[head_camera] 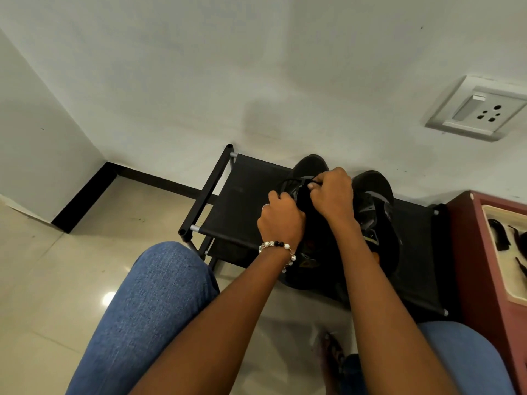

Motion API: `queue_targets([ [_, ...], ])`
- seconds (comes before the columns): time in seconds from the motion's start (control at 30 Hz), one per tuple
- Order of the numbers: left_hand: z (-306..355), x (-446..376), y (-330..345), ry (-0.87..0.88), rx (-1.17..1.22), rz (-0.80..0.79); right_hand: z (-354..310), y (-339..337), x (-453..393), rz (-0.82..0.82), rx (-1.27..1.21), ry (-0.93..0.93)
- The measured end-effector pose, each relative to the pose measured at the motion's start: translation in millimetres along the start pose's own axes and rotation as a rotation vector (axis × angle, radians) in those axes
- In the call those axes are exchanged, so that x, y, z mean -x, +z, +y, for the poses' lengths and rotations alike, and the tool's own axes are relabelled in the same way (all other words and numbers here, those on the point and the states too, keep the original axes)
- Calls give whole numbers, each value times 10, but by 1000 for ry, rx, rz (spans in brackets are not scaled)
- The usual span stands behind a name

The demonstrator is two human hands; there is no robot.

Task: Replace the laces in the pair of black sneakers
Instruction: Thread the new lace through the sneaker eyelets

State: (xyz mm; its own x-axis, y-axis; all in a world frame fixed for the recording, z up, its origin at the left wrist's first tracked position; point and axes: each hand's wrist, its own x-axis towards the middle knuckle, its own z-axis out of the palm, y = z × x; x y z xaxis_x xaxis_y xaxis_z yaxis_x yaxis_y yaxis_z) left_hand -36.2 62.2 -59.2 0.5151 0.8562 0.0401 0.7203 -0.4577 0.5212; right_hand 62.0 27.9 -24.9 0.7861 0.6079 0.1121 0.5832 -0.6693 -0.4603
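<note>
Sneakers are being kept side by side on the black shoe rack (242, 206); the left sneaker (309, 166) is being worked, its black lace (291, 182) pinched by the right hand (332, 195) and gripped by the curled left hand (281, 220), beside the right sneaker (373, 189).

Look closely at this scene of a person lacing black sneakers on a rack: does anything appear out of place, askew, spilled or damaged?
Nothing stands out. Both black sneakers sit upright on the black rack. The right hand pinches a black lace over the left-side shoe, and the left hand grips that shoe. Nothing looks spilled or broken.
</note>
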Motion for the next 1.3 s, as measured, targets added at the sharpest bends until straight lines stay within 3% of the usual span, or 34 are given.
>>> queue_targets([
  [0.2,12,7,-2,-1,17,19,71,-192,44,4,-961,428],
  [0.33,17,14,-15,9,15,2,2,-174,113,-25,-1247,485],
  [0.4,9,6,-19,7,13,7,33,-105,71,0,-1120,439],
  [0.6,2,3,-18,12,23,-4,13,76,-18,73,-80,-71],
  [0.7,-5,1,-4,6,35,-8,-30,111,-33,24,266,-84],
  [0.87,-7,-5,13,-18,70,22,6,114,-73,-4,253,-75],
  [1.1,-2,4,-17,-18,104,12,-69,174,-8,94,304,-70],
  [1.17,6,0,-26,-28,105,4,-67,195,3,94,232,-40],
  [1.3,16,10,-18,-34,103,10,17,209,-40,53,-137,106],
])
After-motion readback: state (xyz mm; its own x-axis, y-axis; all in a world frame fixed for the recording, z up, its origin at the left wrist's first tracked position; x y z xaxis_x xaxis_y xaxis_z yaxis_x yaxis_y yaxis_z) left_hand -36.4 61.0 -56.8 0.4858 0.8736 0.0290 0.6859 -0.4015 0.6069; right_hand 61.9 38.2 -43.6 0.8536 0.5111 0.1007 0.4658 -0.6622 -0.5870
